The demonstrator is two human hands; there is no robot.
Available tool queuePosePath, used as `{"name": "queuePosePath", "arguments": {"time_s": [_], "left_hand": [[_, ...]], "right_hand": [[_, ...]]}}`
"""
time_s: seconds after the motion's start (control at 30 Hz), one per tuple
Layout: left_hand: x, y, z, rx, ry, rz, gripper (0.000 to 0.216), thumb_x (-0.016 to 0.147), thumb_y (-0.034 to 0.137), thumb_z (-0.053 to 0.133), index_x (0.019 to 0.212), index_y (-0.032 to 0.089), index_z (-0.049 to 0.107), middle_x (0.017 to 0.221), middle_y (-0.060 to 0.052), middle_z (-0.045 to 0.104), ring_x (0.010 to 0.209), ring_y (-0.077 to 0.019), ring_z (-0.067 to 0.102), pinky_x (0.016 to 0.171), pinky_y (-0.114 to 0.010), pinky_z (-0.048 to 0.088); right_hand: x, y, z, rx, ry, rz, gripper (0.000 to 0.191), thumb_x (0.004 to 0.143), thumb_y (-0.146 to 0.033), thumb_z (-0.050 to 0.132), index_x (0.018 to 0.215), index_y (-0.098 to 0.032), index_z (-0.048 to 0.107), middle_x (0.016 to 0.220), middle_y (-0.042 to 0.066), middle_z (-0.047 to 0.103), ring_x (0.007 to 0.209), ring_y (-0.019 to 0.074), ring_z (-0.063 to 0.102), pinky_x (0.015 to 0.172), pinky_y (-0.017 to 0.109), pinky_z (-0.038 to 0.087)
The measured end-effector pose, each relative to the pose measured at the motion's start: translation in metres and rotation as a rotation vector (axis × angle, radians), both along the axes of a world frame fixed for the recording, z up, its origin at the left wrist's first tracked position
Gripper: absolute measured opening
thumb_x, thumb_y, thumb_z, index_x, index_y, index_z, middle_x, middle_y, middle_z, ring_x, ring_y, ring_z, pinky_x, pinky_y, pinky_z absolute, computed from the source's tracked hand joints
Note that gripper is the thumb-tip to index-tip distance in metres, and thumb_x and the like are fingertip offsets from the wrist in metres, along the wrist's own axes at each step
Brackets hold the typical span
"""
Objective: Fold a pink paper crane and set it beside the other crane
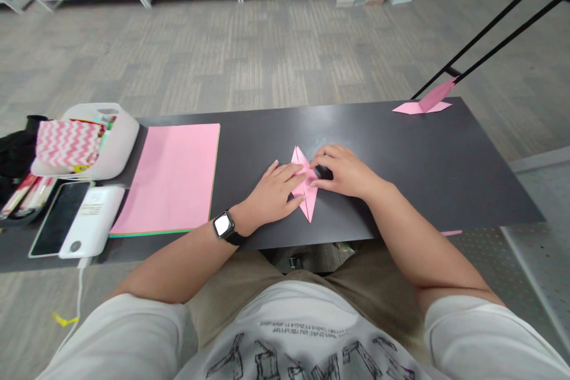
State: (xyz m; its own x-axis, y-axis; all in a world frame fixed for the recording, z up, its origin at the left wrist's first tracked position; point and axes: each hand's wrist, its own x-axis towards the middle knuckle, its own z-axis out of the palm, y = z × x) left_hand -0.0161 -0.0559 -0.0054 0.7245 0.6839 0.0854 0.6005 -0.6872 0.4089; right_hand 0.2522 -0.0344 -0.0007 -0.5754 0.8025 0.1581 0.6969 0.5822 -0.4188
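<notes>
A narrow, diamond-shaped piece of folded pink paper [309, 209] lies on the dark table with its long points facing away from me and toward me. My left hand [276, 191] rests flat across its left side, fingers spread and pressing on it. From the right, my right hand [345, 171] has curled fingers and thumb at the paper's right edge, seemingly holding a part there. The fingers of both hands cover the middle of the folded paper, so its creases there are hidden.
On the table's left lie a stack of coloured sheets with pink on top [173, 178], a white power bank [91, 222], a phone [60, 219] and a white basket [127, 136]. A folded pink paper figure [430, 102] stands at the far right, near a black metal frame [494, 32].
</notes>
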Motion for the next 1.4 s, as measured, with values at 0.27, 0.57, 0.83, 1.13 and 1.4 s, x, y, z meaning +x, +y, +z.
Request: {"name": "queuePosePath", "arguments": {"time_s": [0.27, 0.57, 0.83, 1.13, 1.4], "left_hand": [[0.0, 0.002, -0.002, -0.006, -0.01, -0.014, 0.053, 0.104, 0.04, 0.067, 0.154, 0.024, 0.061, 0.165, -0.014, 0.055, 0.154, -0.0339, 0.05, 0.136, -0.066, 0.025], [0.0, 0.002, 0.001, -0.007, -0.017, -0.042, 0.042, 0.103, 0.033, 0.068, 0.144, 0.023, 0.067, 0.16, -0.014, 0.061, 0.153, -0.0351, 0.051, 0.132, -0.071, 0.027], [0.0, 0.002, 0.002, 0.053, -0.013, -0.066, 0.038, 0.103, 0.031, 0.065, 0.139, 0.023, 0.071, 0.16, -0.013, 0.061, 0.156, -0.0348, 0.049, 0.135, -0.069, 0.022], [0.002, 0.003, 0.002, 0.067, -0.038, -0.071, 0.038, 0.104, 0.037, 0.066, 0.136, 0.018, 0.073, 0.153, -0.014, 0.066, 0.149, -0.0324, 0.056, 0.136, -0.06, 0.029], [0.002, 0.003, -0.004, 0.028, -0.027, -0.05, 0.043, 0.103, 0.042, 0.069, 0.142, 0.022, 0.068, 0.158, -0.012, 0.063, 0.151, -0.0316, 0.054, 0.135, -0.059, 0.029]], "right_hand": [[-0.012, -0.011, 0.0, 0.035, -0.155, -0.043, 0.052, 0.086, -0.051, 0.088, 0.125, -0.025, 0.066, 0.126, 0.013, 0.066, 0.122, 0.0374, 0.061, 0.108, 0.055, 0.046], [-0.01, -0.01, 0.001, 0.026, -0.159, -0.038, 0.049, 0.086, -0.046, 0.09, 0.124, -0.025, 0.066, 0.127, 0.012, 0.066, 0.122, 0.0365, 0.062, 0.111, 0.055, 0.046], [0.001, -0.026, 0.013, -0.052, -0.065, 0.09, 0.007, 0.099, -0.025, 0.075, 0.106, -0.025, 0.076, 0.106, 0.005, 0.075, 0.101, 0.0267, 0.07, 0.094, 0.043, 0.051], [0.008, -0.064, -0.004, 0.064, 0.021, 0.118, 0.024, 0.106, -0.029, 0.065, 0.123, -0.028, 0.082, 0.125, 0.009, 0.079, 0.112, 0.0285, 0.07, 0.097, 0.048, 0.055], [0.007, -0.075, -0.01, 0.084, 0.085, 0.136, 0.028, 0.106, -0.028, 0.064, 0.127, -0.033, 0.082, 0.126, 0.007, 0.08, 0.118, 0.0288, 0.071, 0.102, 0.052, 0.056]]}}
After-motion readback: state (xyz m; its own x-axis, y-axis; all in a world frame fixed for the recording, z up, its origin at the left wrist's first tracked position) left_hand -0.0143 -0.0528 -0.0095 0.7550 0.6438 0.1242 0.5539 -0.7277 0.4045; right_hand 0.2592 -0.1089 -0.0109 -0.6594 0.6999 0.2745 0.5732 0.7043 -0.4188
